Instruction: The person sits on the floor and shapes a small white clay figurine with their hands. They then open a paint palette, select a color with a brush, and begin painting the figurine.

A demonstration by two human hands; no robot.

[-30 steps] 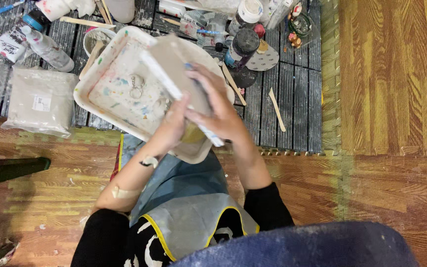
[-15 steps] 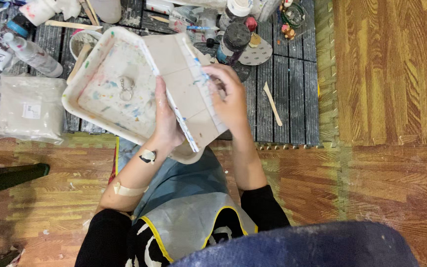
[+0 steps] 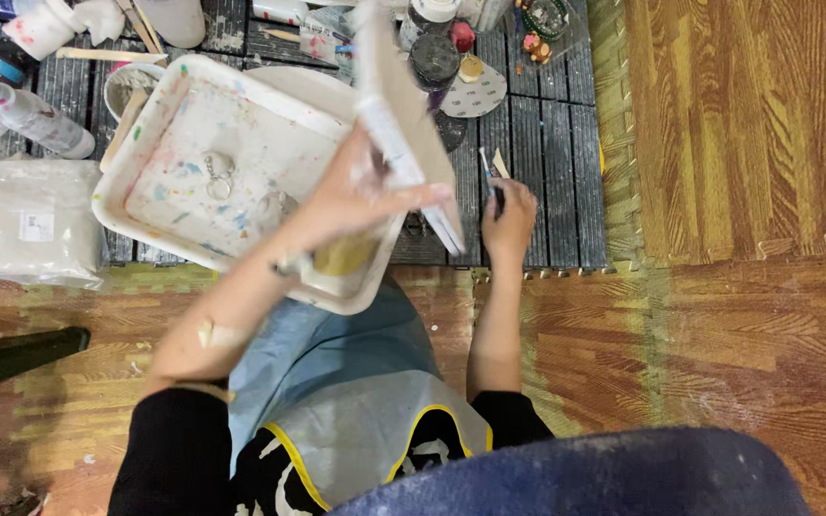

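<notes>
Two hands busy: left hand [image 3: 360, 191] grips a board [image 3: 403, 124]; right hand [image 3: 509, 215] pinches a brush [image 3: 487, 172].

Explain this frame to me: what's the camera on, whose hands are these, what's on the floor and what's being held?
There is no machine here, just one view from a camera worn on a person's head, looking straight down at their lap and hands. The person sits over a wooden floor and a dark slatted mat. The left hand holds a flat pale board, tilted up on edge above a paint-stained white tray. The right hand reaches down to the mat and grips a thin brush. Around the tray lie a clear bottle, a plastic bag of white material, wooden sticks and small jars. A light apron covers the lap.
</notes>
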